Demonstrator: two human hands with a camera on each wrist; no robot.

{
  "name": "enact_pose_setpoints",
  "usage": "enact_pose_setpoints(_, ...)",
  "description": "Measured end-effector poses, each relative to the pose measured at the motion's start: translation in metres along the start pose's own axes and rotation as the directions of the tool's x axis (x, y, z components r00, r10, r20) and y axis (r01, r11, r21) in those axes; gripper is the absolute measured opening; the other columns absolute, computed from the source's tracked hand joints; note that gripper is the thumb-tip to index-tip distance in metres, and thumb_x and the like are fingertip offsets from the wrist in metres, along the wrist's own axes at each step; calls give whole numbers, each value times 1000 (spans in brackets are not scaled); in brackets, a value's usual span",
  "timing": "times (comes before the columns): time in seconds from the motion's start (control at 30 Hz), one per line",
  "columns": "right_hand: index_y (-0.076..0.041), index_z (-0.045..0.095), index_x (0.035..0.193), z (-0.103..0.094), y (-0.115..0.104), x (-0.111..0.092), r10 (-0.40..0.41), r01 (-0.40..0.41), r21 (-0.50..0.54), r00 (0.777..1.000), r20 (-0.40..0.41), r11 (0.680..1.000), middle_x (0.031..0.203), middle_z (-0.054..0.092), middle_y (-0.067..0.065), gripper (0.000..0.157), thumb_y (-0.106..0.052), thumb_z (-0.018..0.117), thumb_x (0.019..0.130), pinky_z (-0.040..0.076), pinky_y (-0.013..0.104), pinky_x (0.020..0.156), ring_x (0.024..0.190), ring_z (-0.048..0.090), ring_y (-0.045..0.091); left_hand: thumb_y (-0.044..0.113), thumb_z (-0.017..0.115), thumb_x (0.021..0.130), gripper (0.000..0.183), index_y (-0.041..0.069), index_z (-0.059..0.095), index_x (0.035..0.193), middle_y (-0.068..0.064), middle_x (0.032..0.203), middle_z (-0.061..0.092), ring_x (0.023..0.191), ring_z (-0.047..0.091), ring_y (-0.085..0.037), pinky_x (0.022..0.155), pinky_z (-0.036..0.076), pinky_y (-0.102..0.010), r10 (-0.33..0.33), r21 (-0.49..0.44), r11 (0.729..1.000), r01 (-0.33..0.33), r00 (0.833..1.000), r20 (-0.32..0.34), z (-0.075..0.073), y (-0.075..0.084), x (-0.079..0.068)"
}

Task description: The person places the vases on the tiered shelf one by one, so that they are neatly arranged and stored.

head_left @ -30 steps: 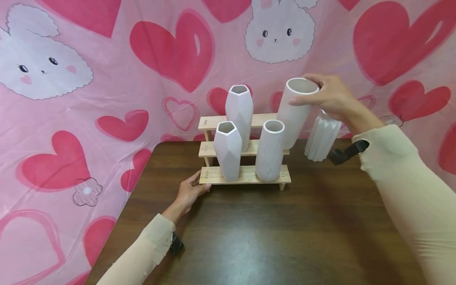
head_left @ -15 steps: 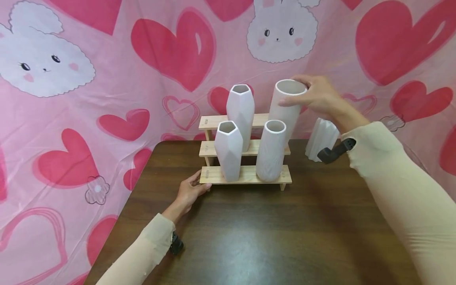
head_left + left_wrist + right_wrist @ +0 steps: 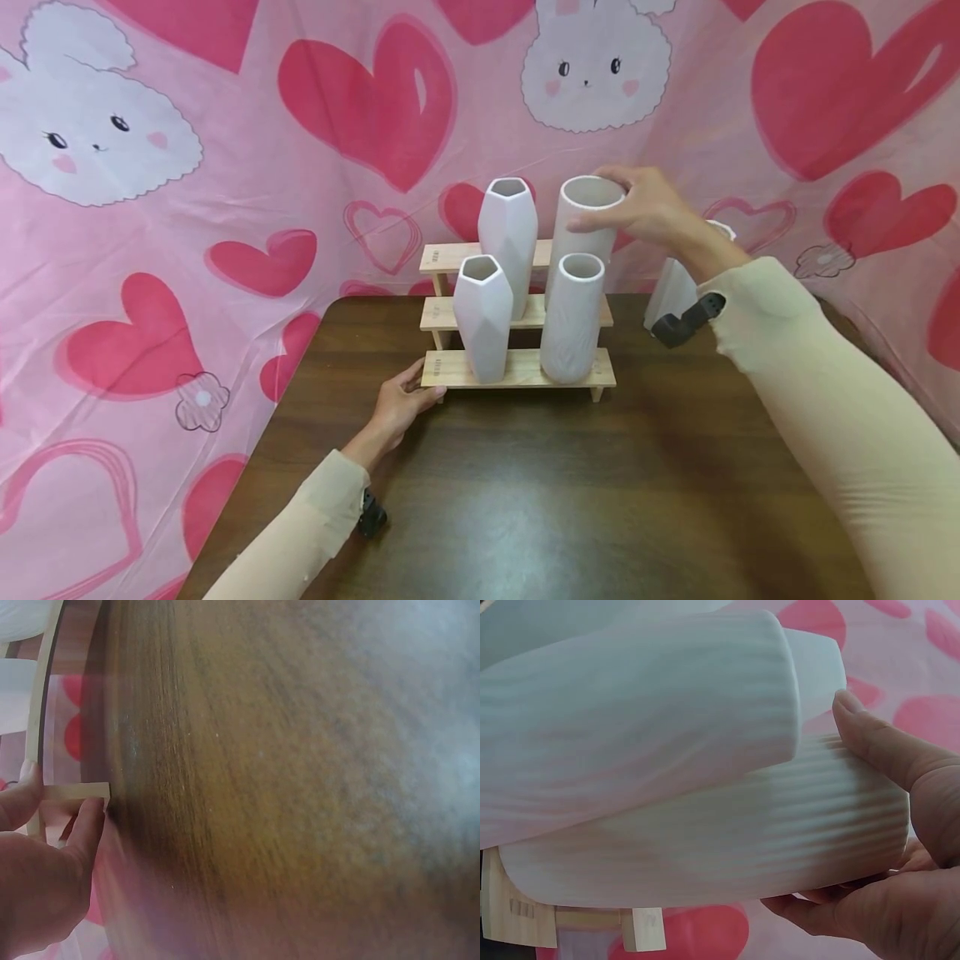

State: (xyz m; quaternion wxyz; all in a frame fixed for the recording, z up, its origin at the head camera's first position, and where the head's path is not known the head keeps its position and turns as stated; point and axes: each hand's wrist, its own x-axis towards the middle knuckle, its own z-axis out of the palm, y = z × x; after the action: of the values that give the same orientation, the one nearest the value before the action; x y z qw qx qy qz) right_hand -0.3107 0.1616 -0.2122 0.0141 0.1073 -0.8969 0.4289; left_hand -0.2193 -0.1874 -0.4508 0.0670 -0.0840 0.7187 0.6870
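My right hand point(image 3: 654, 210) grips a tall white ribbed vase point(image 3: 581, 242) near its rim, thumb on one side and fingers on the other. In the right wrist view the lower end of this ribbed vase point(image 3: 705, 840) is at a wooden tier; in the head view its base is hidden behind a slim white vase point(image 3: 572, 325) on the bottom tier. My left hand point(image 3: 397, 407) holds the left end of the three-tier wooden stand point(image 3: 450, 367), with thumb and fingers at the board and leg. Two faceted white vases stand on the left, one low point(image 3: 483, 325), one on the middle tier point(image 3: 510, 233).
A white fluted vase point(image 3: 671, 292) stands on the brown table point(image 3: 510, 492) to the right of the stand, partly hidden by my right wrist. A pink cloth point(image 3: 255, 150) with hearts and rabbits hangs behind the table.
My right hand has carried the ribbed vase leftward and down a little, in behind the slim vase, and it is now more upright. My left hand stays at the stand.
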Motion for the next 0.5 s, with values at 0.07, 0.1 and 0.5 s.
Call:
enact_pose_setpoints(0.07,-13,57,129,1,-1,1,2,-1,-12,1000,11,1000,103,62,7,77,-47,86,66,51,30,71,90,55,20,0,70,86,70,10,39,148,-19,140,49,103,61,-17,85,56,-31,0,6,1000,0,1000,1,0,0,0)
enact_pose_setpoints(0.1,-13,56,130,1,-1,1,2,-2,-16,1000,18,1000,104,62,7,78,-48,86,67,51,31,71,90,55,20,1,70,86,70,10,39,148,-19,139,50,102,61,-16,85,56,-31,-4,6,1000,4,1000,1,0,0,0)
enact_pose_setpoints(0.5,-15,47,139,6,-1,6,-15,17,-30,998,62,999,110,59,8,85,-52,81,71,54,32,71,95,54,21,3,70,87,69,9,39,148,-20,139,49,101,61,-15,89,54,-34,4,17,1000,-4,1000,0,-1,2,0)
